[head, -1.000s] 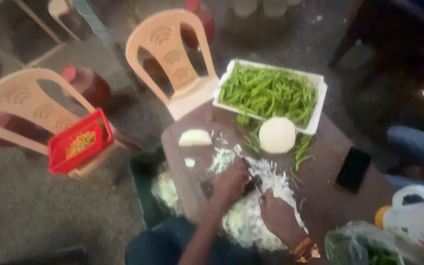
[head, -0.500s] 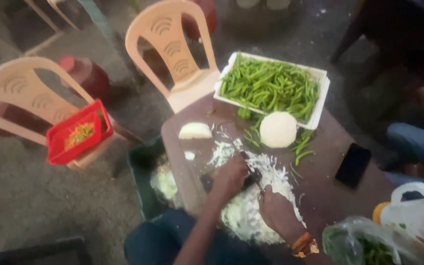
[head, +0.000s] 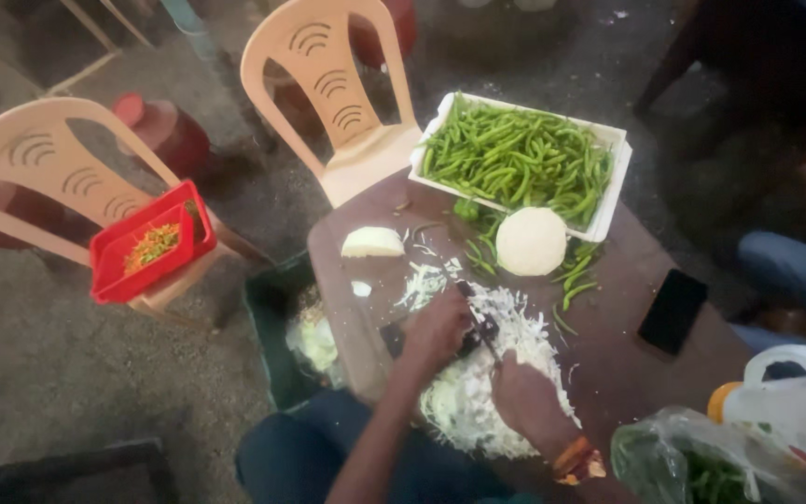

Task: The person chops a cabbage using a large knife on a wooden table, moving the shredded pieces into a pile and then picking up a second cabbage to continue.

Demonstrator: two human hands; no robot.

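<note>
Over at nine o'clock we've got a beige plastic chair point(head: 44, 177) carrying a red tray point(head: 151, 245) with chopped orange and green bits inside. Sliding right, a second beige chair point(head: 342, 103) sits at about eleven o'clock, its seat tucked against the brown table point(head: 608, 308). Down at the table's left edge, a dark green bin point(head: 277, 327) holds pale scraps.

Now to the centre. Our left hand point(head: 438, 329) is curled tight around a dark blade point(head: 478, 322), though we can't make out the handle itself. Our right hand point(head: 526, 397), orange bangle at the wrist, presses flat with fingers close together on the shredded cabbage point(head: 506, 373), which heaps at six o'clock and spreads under both hands. The two hands are near each other, the blade between them.

Crowding the board area: a cabbage wedge point(head: 372, 243) at ten o'clock of the left hand, a round cut cabbage half point(head: 531, 241) at one o'clock, loose green chillies scattered beside it. Beyond that, at twelve, a white tray point(head: 608, 201) piled with green chillies point(head: 515, 159).

Further right, a black phone point(head: 672, 310) lies flat at three o'clock, well apart from the pile. At five o'clock, a clear bag of greens point(head: 692, 462) and a white jug with an orange cap point(head: 785, 411).
</note>
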